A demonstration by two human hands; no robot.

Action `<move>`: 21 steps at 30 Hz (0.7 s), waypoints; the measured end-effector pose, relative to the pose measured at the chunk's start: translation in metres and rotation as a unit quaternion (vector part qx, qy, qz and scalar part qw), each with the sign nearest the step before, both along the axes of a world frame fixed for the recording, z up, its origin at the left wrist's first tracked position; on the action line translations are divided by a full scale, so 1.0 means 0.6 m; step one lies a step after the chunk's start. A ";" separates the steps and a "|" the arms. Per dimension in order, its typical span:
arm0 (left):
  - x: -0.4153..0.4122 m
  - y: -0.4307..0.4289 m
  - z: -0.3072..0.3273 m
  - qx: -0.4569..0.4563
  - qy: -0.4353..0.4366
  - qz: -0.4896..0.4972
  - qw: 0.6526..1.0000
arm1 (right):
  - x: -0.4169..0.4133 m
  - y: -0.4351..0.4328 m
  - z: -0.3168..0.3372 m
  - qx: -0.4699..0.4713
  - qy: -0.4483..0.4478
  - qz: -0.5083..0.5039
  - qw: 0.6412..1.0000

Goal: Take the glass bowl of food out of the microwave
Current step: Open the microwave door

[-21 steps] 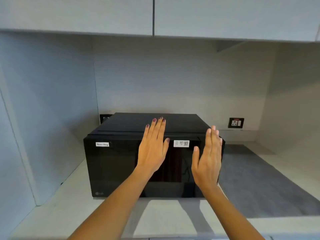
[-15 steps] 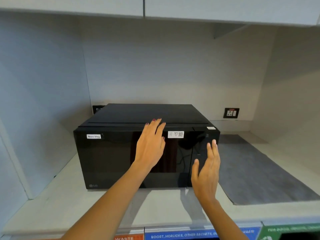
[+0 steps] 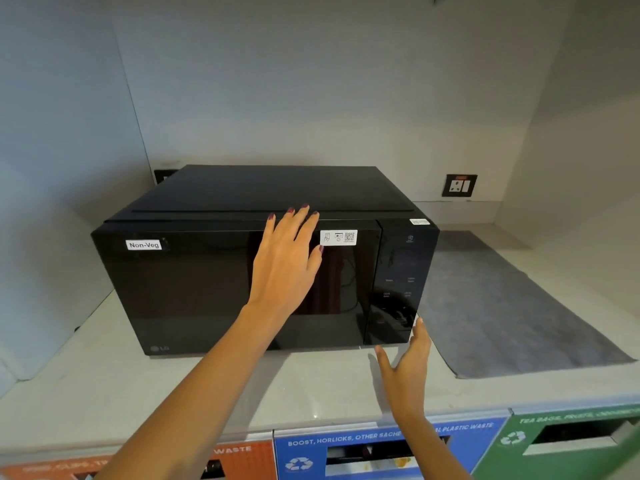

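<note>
The left hand (image 3: 285, 268) lies flat against the dark door of the black microwave (image 3: 263, 258), its fingers (image 3: 294, 220) spread wide and reaching up to the door's top edge, gripping nothing. Just right of those fingers sits a white sticker (image 3: 338, 237) with a code square; far to their left is a "Non-Veg" label (image 3: 144, 244). The right hand (image 3: 407, 372) hovers low at the microwave's front right corner, open and empty, fingertips close to the bottom of the control panel (image 3: 398, 282); contact cannot be made out. The door is closed, and the glass bowl cannot be seen through it. The microwave stands on a pale bench (image 3: 311, 393), a grey mat (image 3: 502, 299) right of the right hand. Below are waste bins (image 3: 381, 452).
</note>
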State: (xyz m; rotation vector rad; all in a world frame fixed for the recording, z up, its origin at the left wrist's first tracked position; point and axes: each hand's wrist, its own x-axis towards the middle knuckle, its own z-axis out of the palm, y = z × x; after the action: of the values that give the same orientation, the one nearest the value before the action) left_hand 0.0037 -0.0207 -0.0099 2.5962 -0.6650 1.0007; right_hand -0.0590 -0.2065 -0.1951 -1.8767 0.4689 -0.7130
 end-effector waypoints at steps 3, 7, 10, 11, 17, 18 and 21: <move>0.001 0.000 -0.007 0.003 0.002 0.004 1.000 | 0.014 -0.003 -0.007 0.026 0.012 0.003 1.000; 0.003 -0.002 -0.009 -0.008 0.004 0.004 1.000 | 0.031 -0.007 -0.007 0.063 0.010 -0.007 0.998; 0.003 -0.005 -0.010 -0.021 0.007 0.002 1.000 | 0.040 -0.006 -0.010 0.059 0.006 -0.016 0.998; 0.003 -0.005 -0.010 -0.025 0.007 0.001 1.000 | 0.042 -0.005 -0.011 0.056 0.006 -0.020 0.998; 0.004 -0.003 -0.010 -0.032 0.009 0.000 0.999 | 0.049 -0.007 -0.018 0.054 0.007 -0.035 0.998; 0.005 -0.002 -0.010 -0.029 0.011 0.001 1.000 | 0.050 -0.008 -0.021 0.054 0.009 -0.037 0.998; 0.005 -0.002 -0.011 -0.022 0.016 0.005 1.000 | 0.053 -0.008 -0.032 0.065 0.026 -0.039 0.997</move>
State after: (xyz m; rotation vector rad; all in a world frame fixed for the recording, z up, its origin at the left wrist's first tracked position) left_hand 0.0068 -0.0220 -0.0162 2.5735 -0.6170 0.9647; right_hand -0.0269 -0.2115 -0.2144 -1.7659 0.6108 -0.6701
